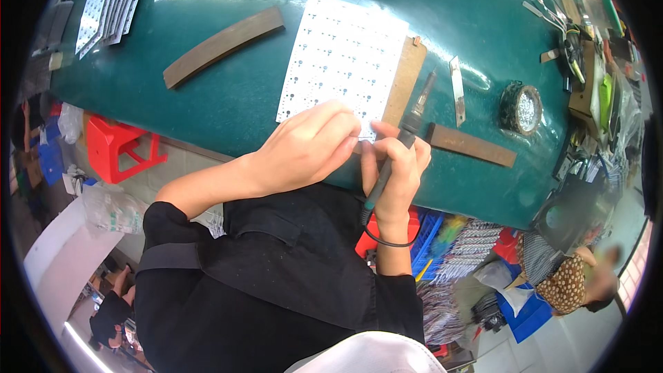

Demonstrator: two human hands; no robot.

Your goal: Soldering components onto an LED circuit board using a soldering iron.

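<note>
A white perforated circuit-board panel (338, 55) lies on a brown board (407, 79) in front of me. My left hand (311, 144) is closed at the panel's near edge, thumb and forefinger pinched on what looks like a thin wire (364, 139). My right hand (399, 166) grips a soldering iron (406, 139) between its fingers, the metal tip pointing away to the far right, off the panel. The right thumb and forefinger also meet near that same edge, beside the wire; whether they pinch it too I cannot make out.
A curved brown bar (224, 46) lies left of the panel, a straight one (473, 145) to the right. Beyond that are a cutter blade (457, 90) and a round tin (521, 108). Stacked panels (114, 3) sit far left. Tools and cables clutter the right edge; a red stool (117, 148) stands left.
</note>
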